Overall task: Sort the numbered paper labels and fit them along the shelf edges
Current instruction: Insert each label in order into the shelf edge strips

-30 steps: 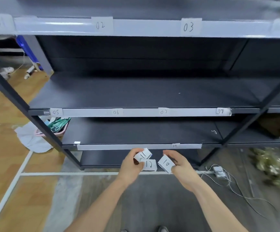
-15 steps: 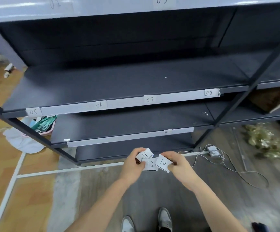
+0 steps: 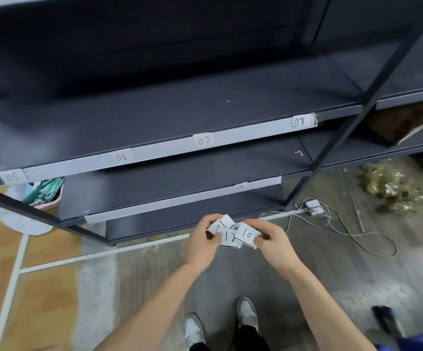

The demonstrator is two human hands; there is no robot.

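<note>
Both hands hold small white paper labels low in front of the dark shelf unit. My left hand (image 3: 203, 241) grips label 12 (image 3: 229, 238) and another label (image 3: 224, 222) whose number is partly hidden. My right hand (image 3: 273, 240) pinches label 10 (image 3: 247, 234), which overlaps label 12. Above, a pale strip (image 3: 164, 152) along a shelf edge carries labels 05 (image 3: 12, 177), 06 (image 3: 121, 157), 07 (image 3: 203, 140) and 08 (image 3: 299, 122). The strip (image 3: 180, 200) one shelf lower carries a single small label (image 3: 240, 187) near its right end.
A dark diagonal post (image 3: 352, 122) stands at the right of the shelves. White cables and a charger (image 3: 312, 207) lie on the grey floor, with golden debris (image 3: 390, 188) further right. A pink basket (image 3: 46, 193) sits behind the left shelf corner. My shoes (image 3: 247, 312) are below.
The view has dropped downward and the top shelf edge with 02 and 03 has left the frame. My hands have closed together, so label 10 now overlaps label 12.
</note>
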